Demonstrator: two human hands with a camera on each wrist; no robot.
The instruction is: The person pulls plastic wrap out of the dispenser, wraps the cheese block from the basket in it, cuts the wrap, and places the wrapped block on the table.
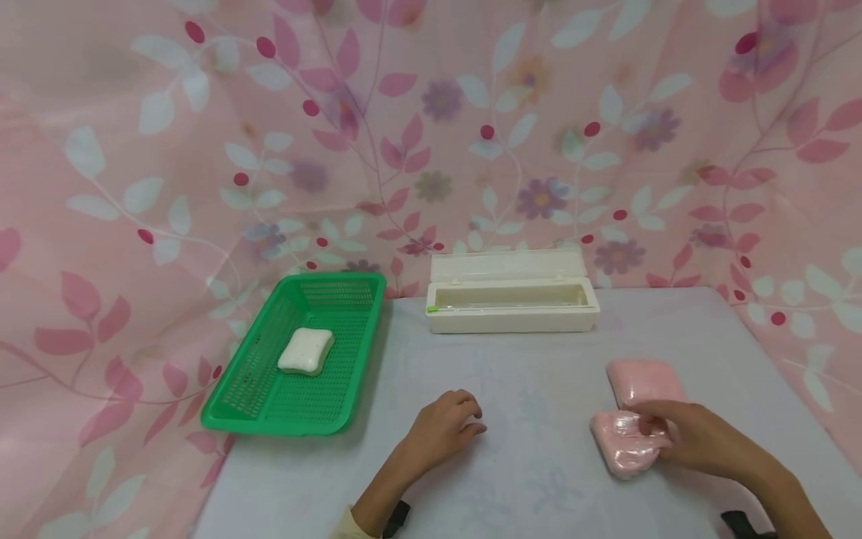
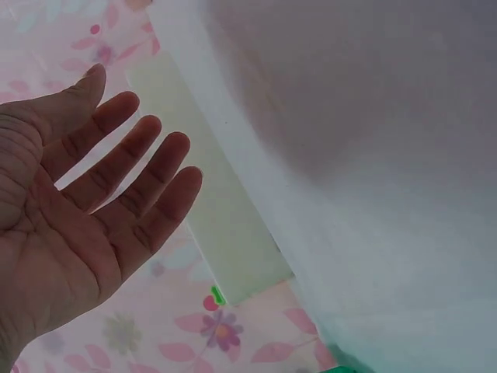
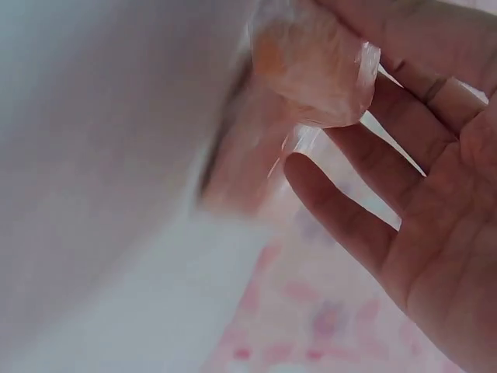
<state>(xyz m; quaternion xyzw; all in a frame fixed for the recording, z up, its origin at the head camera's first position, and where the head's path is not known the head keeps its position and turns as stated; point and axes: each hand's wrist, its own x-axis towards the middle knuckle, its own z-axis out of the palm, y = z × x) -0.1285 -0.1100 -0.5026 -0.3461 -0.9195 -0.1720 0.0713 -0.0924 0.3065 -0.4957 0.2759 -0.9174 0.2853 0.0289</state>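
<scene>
Two pink soap bars in shiny clear wrap are at the right of the table in the head view. My right hand (image 1: pixel 703 442) pinches the nearer pink soap bar (image 1: pixel 622 449) at its right side, thumb and fingertips on the wrap. The farther pink soap bar (image 1: pixel 646 380) lies just behind it. In the right wrist view, the held soap bar (image 3: pixel 314 70) shows at the fingertips, with the other one blurred beyond. My left hand (image 1: pixel 441 430) hovers over the middle of the table, holding nothing, its fingers loosely bent; the left wrist view shows its bare palm (image 2: pixel 70 241).
A green plastic basket (image 1: pixel 364 367) stands at the left with a white soap bar (image 1: pixel 306 350) inside. At the back, a long cream box (image 1: pixel 512 322) has its lid (image 1: pixel 508 264) raised. A pink floral cloth (image 1: pixel 431 150) hangs behind the white-covered table (image 1: pixel 525 389).
</scene>
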